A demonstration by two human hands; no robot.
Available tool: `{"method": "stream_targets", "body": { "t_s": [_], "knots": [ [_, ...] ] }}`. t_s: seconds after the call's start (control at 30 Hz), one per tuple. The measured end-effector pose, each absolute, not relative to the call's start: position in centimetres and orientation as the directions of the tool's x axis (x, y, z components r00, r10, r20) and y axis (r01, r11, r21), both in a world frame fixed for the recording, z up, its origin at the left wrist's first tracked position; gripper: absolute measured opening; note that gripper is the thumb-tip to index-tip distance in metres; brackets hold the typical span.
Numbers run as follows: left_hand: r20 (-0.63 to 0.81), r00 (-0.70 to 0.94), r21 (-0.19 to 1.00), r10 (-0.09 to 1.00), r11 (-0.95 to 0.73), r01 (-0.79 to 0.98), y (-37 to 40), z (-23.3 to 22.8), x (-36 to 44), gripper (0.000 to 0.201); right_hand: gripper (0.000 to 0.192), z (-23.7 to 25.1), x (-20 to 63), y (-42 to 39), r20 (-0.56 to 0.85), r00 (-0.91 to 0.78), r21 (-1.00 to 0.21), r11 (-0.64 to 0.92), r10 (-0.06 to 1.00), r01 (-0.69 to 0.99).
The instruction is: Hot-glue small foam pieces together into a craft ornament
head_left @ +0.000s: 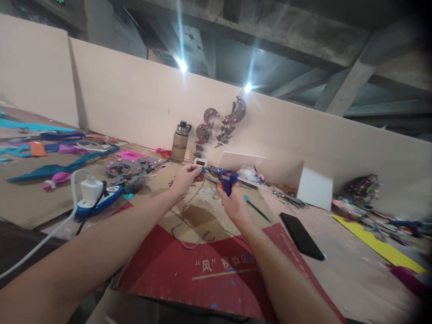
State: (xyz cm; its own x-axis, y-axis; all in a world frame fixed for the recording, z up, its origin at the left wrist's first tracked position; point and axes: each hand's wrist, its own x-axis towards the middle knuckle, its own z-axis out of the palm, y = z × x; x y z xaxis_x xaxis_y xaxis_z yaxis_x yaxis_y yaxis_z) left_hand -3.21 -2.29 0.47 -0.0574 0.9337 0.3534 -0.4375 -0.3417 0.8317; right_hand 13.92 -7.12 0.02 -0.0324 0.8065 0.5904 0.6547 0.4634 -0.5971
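Note:
My right hand [234, 203] is wrapped round the grip of a blue hot glue gun [228, 178], whose nozzle points left. Just left of the nozzle, my left hand [185, 181] pinches a small blue piece [203, 170] that looks like felt. Nozzle and piece are very close; whether they touch I cannot tell. A thin grey cord [184, 220] hangs below my left fingers and loops over the cardboard. Behind the hands stands a small white device with a dark display [200, 162]. A dark green pencil [258, 210] lies to the right of my right hand.
A red printed board [189, 288] lies at the front edge. A black phone [301, 236] is at right, a blue power strip [99, 202] with a white charger [91, 189] at left. A water bottle [180, 143] stands by the partition, near hanging grey moon ornaments [236, 112]. Felt scraps [57, 167] cover the left.

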Motion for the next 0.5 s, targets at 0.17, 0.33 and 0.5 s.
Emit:
{"method": "stream_targets", "body": {
  "t_s": [0.17, 0.33, 0.5],
  "knots": [
    [0.339, -0.043, 0.843, 0.940, -0.324, -0.429, -2.16, 0.20, -3.06, 0.023, 0.024, -0.09, 13.95, -7.07, 0.609, -0.038, -0.586, 0.481, 0.793, 0.652],
    [0.357, -0.044, 0.834, 0.933, -0.340, -0.434, -1.91, 0.05, -3.19, 0.025, 0.028, -0.20, 14.02, -6.93, 0.604, -0.038, -0.582, 0.474, 0.796, 0.661],
    [0.350, -0.050, 0.835, 0.936, -0.335, -0.436, -1.99, 0.22, -3.29, 0.024, 0.031, -0.21, 14.00, -6.95, 0.599, -0.034, -0.587, 0.467, 0.800, 0.661]
  ]
}}
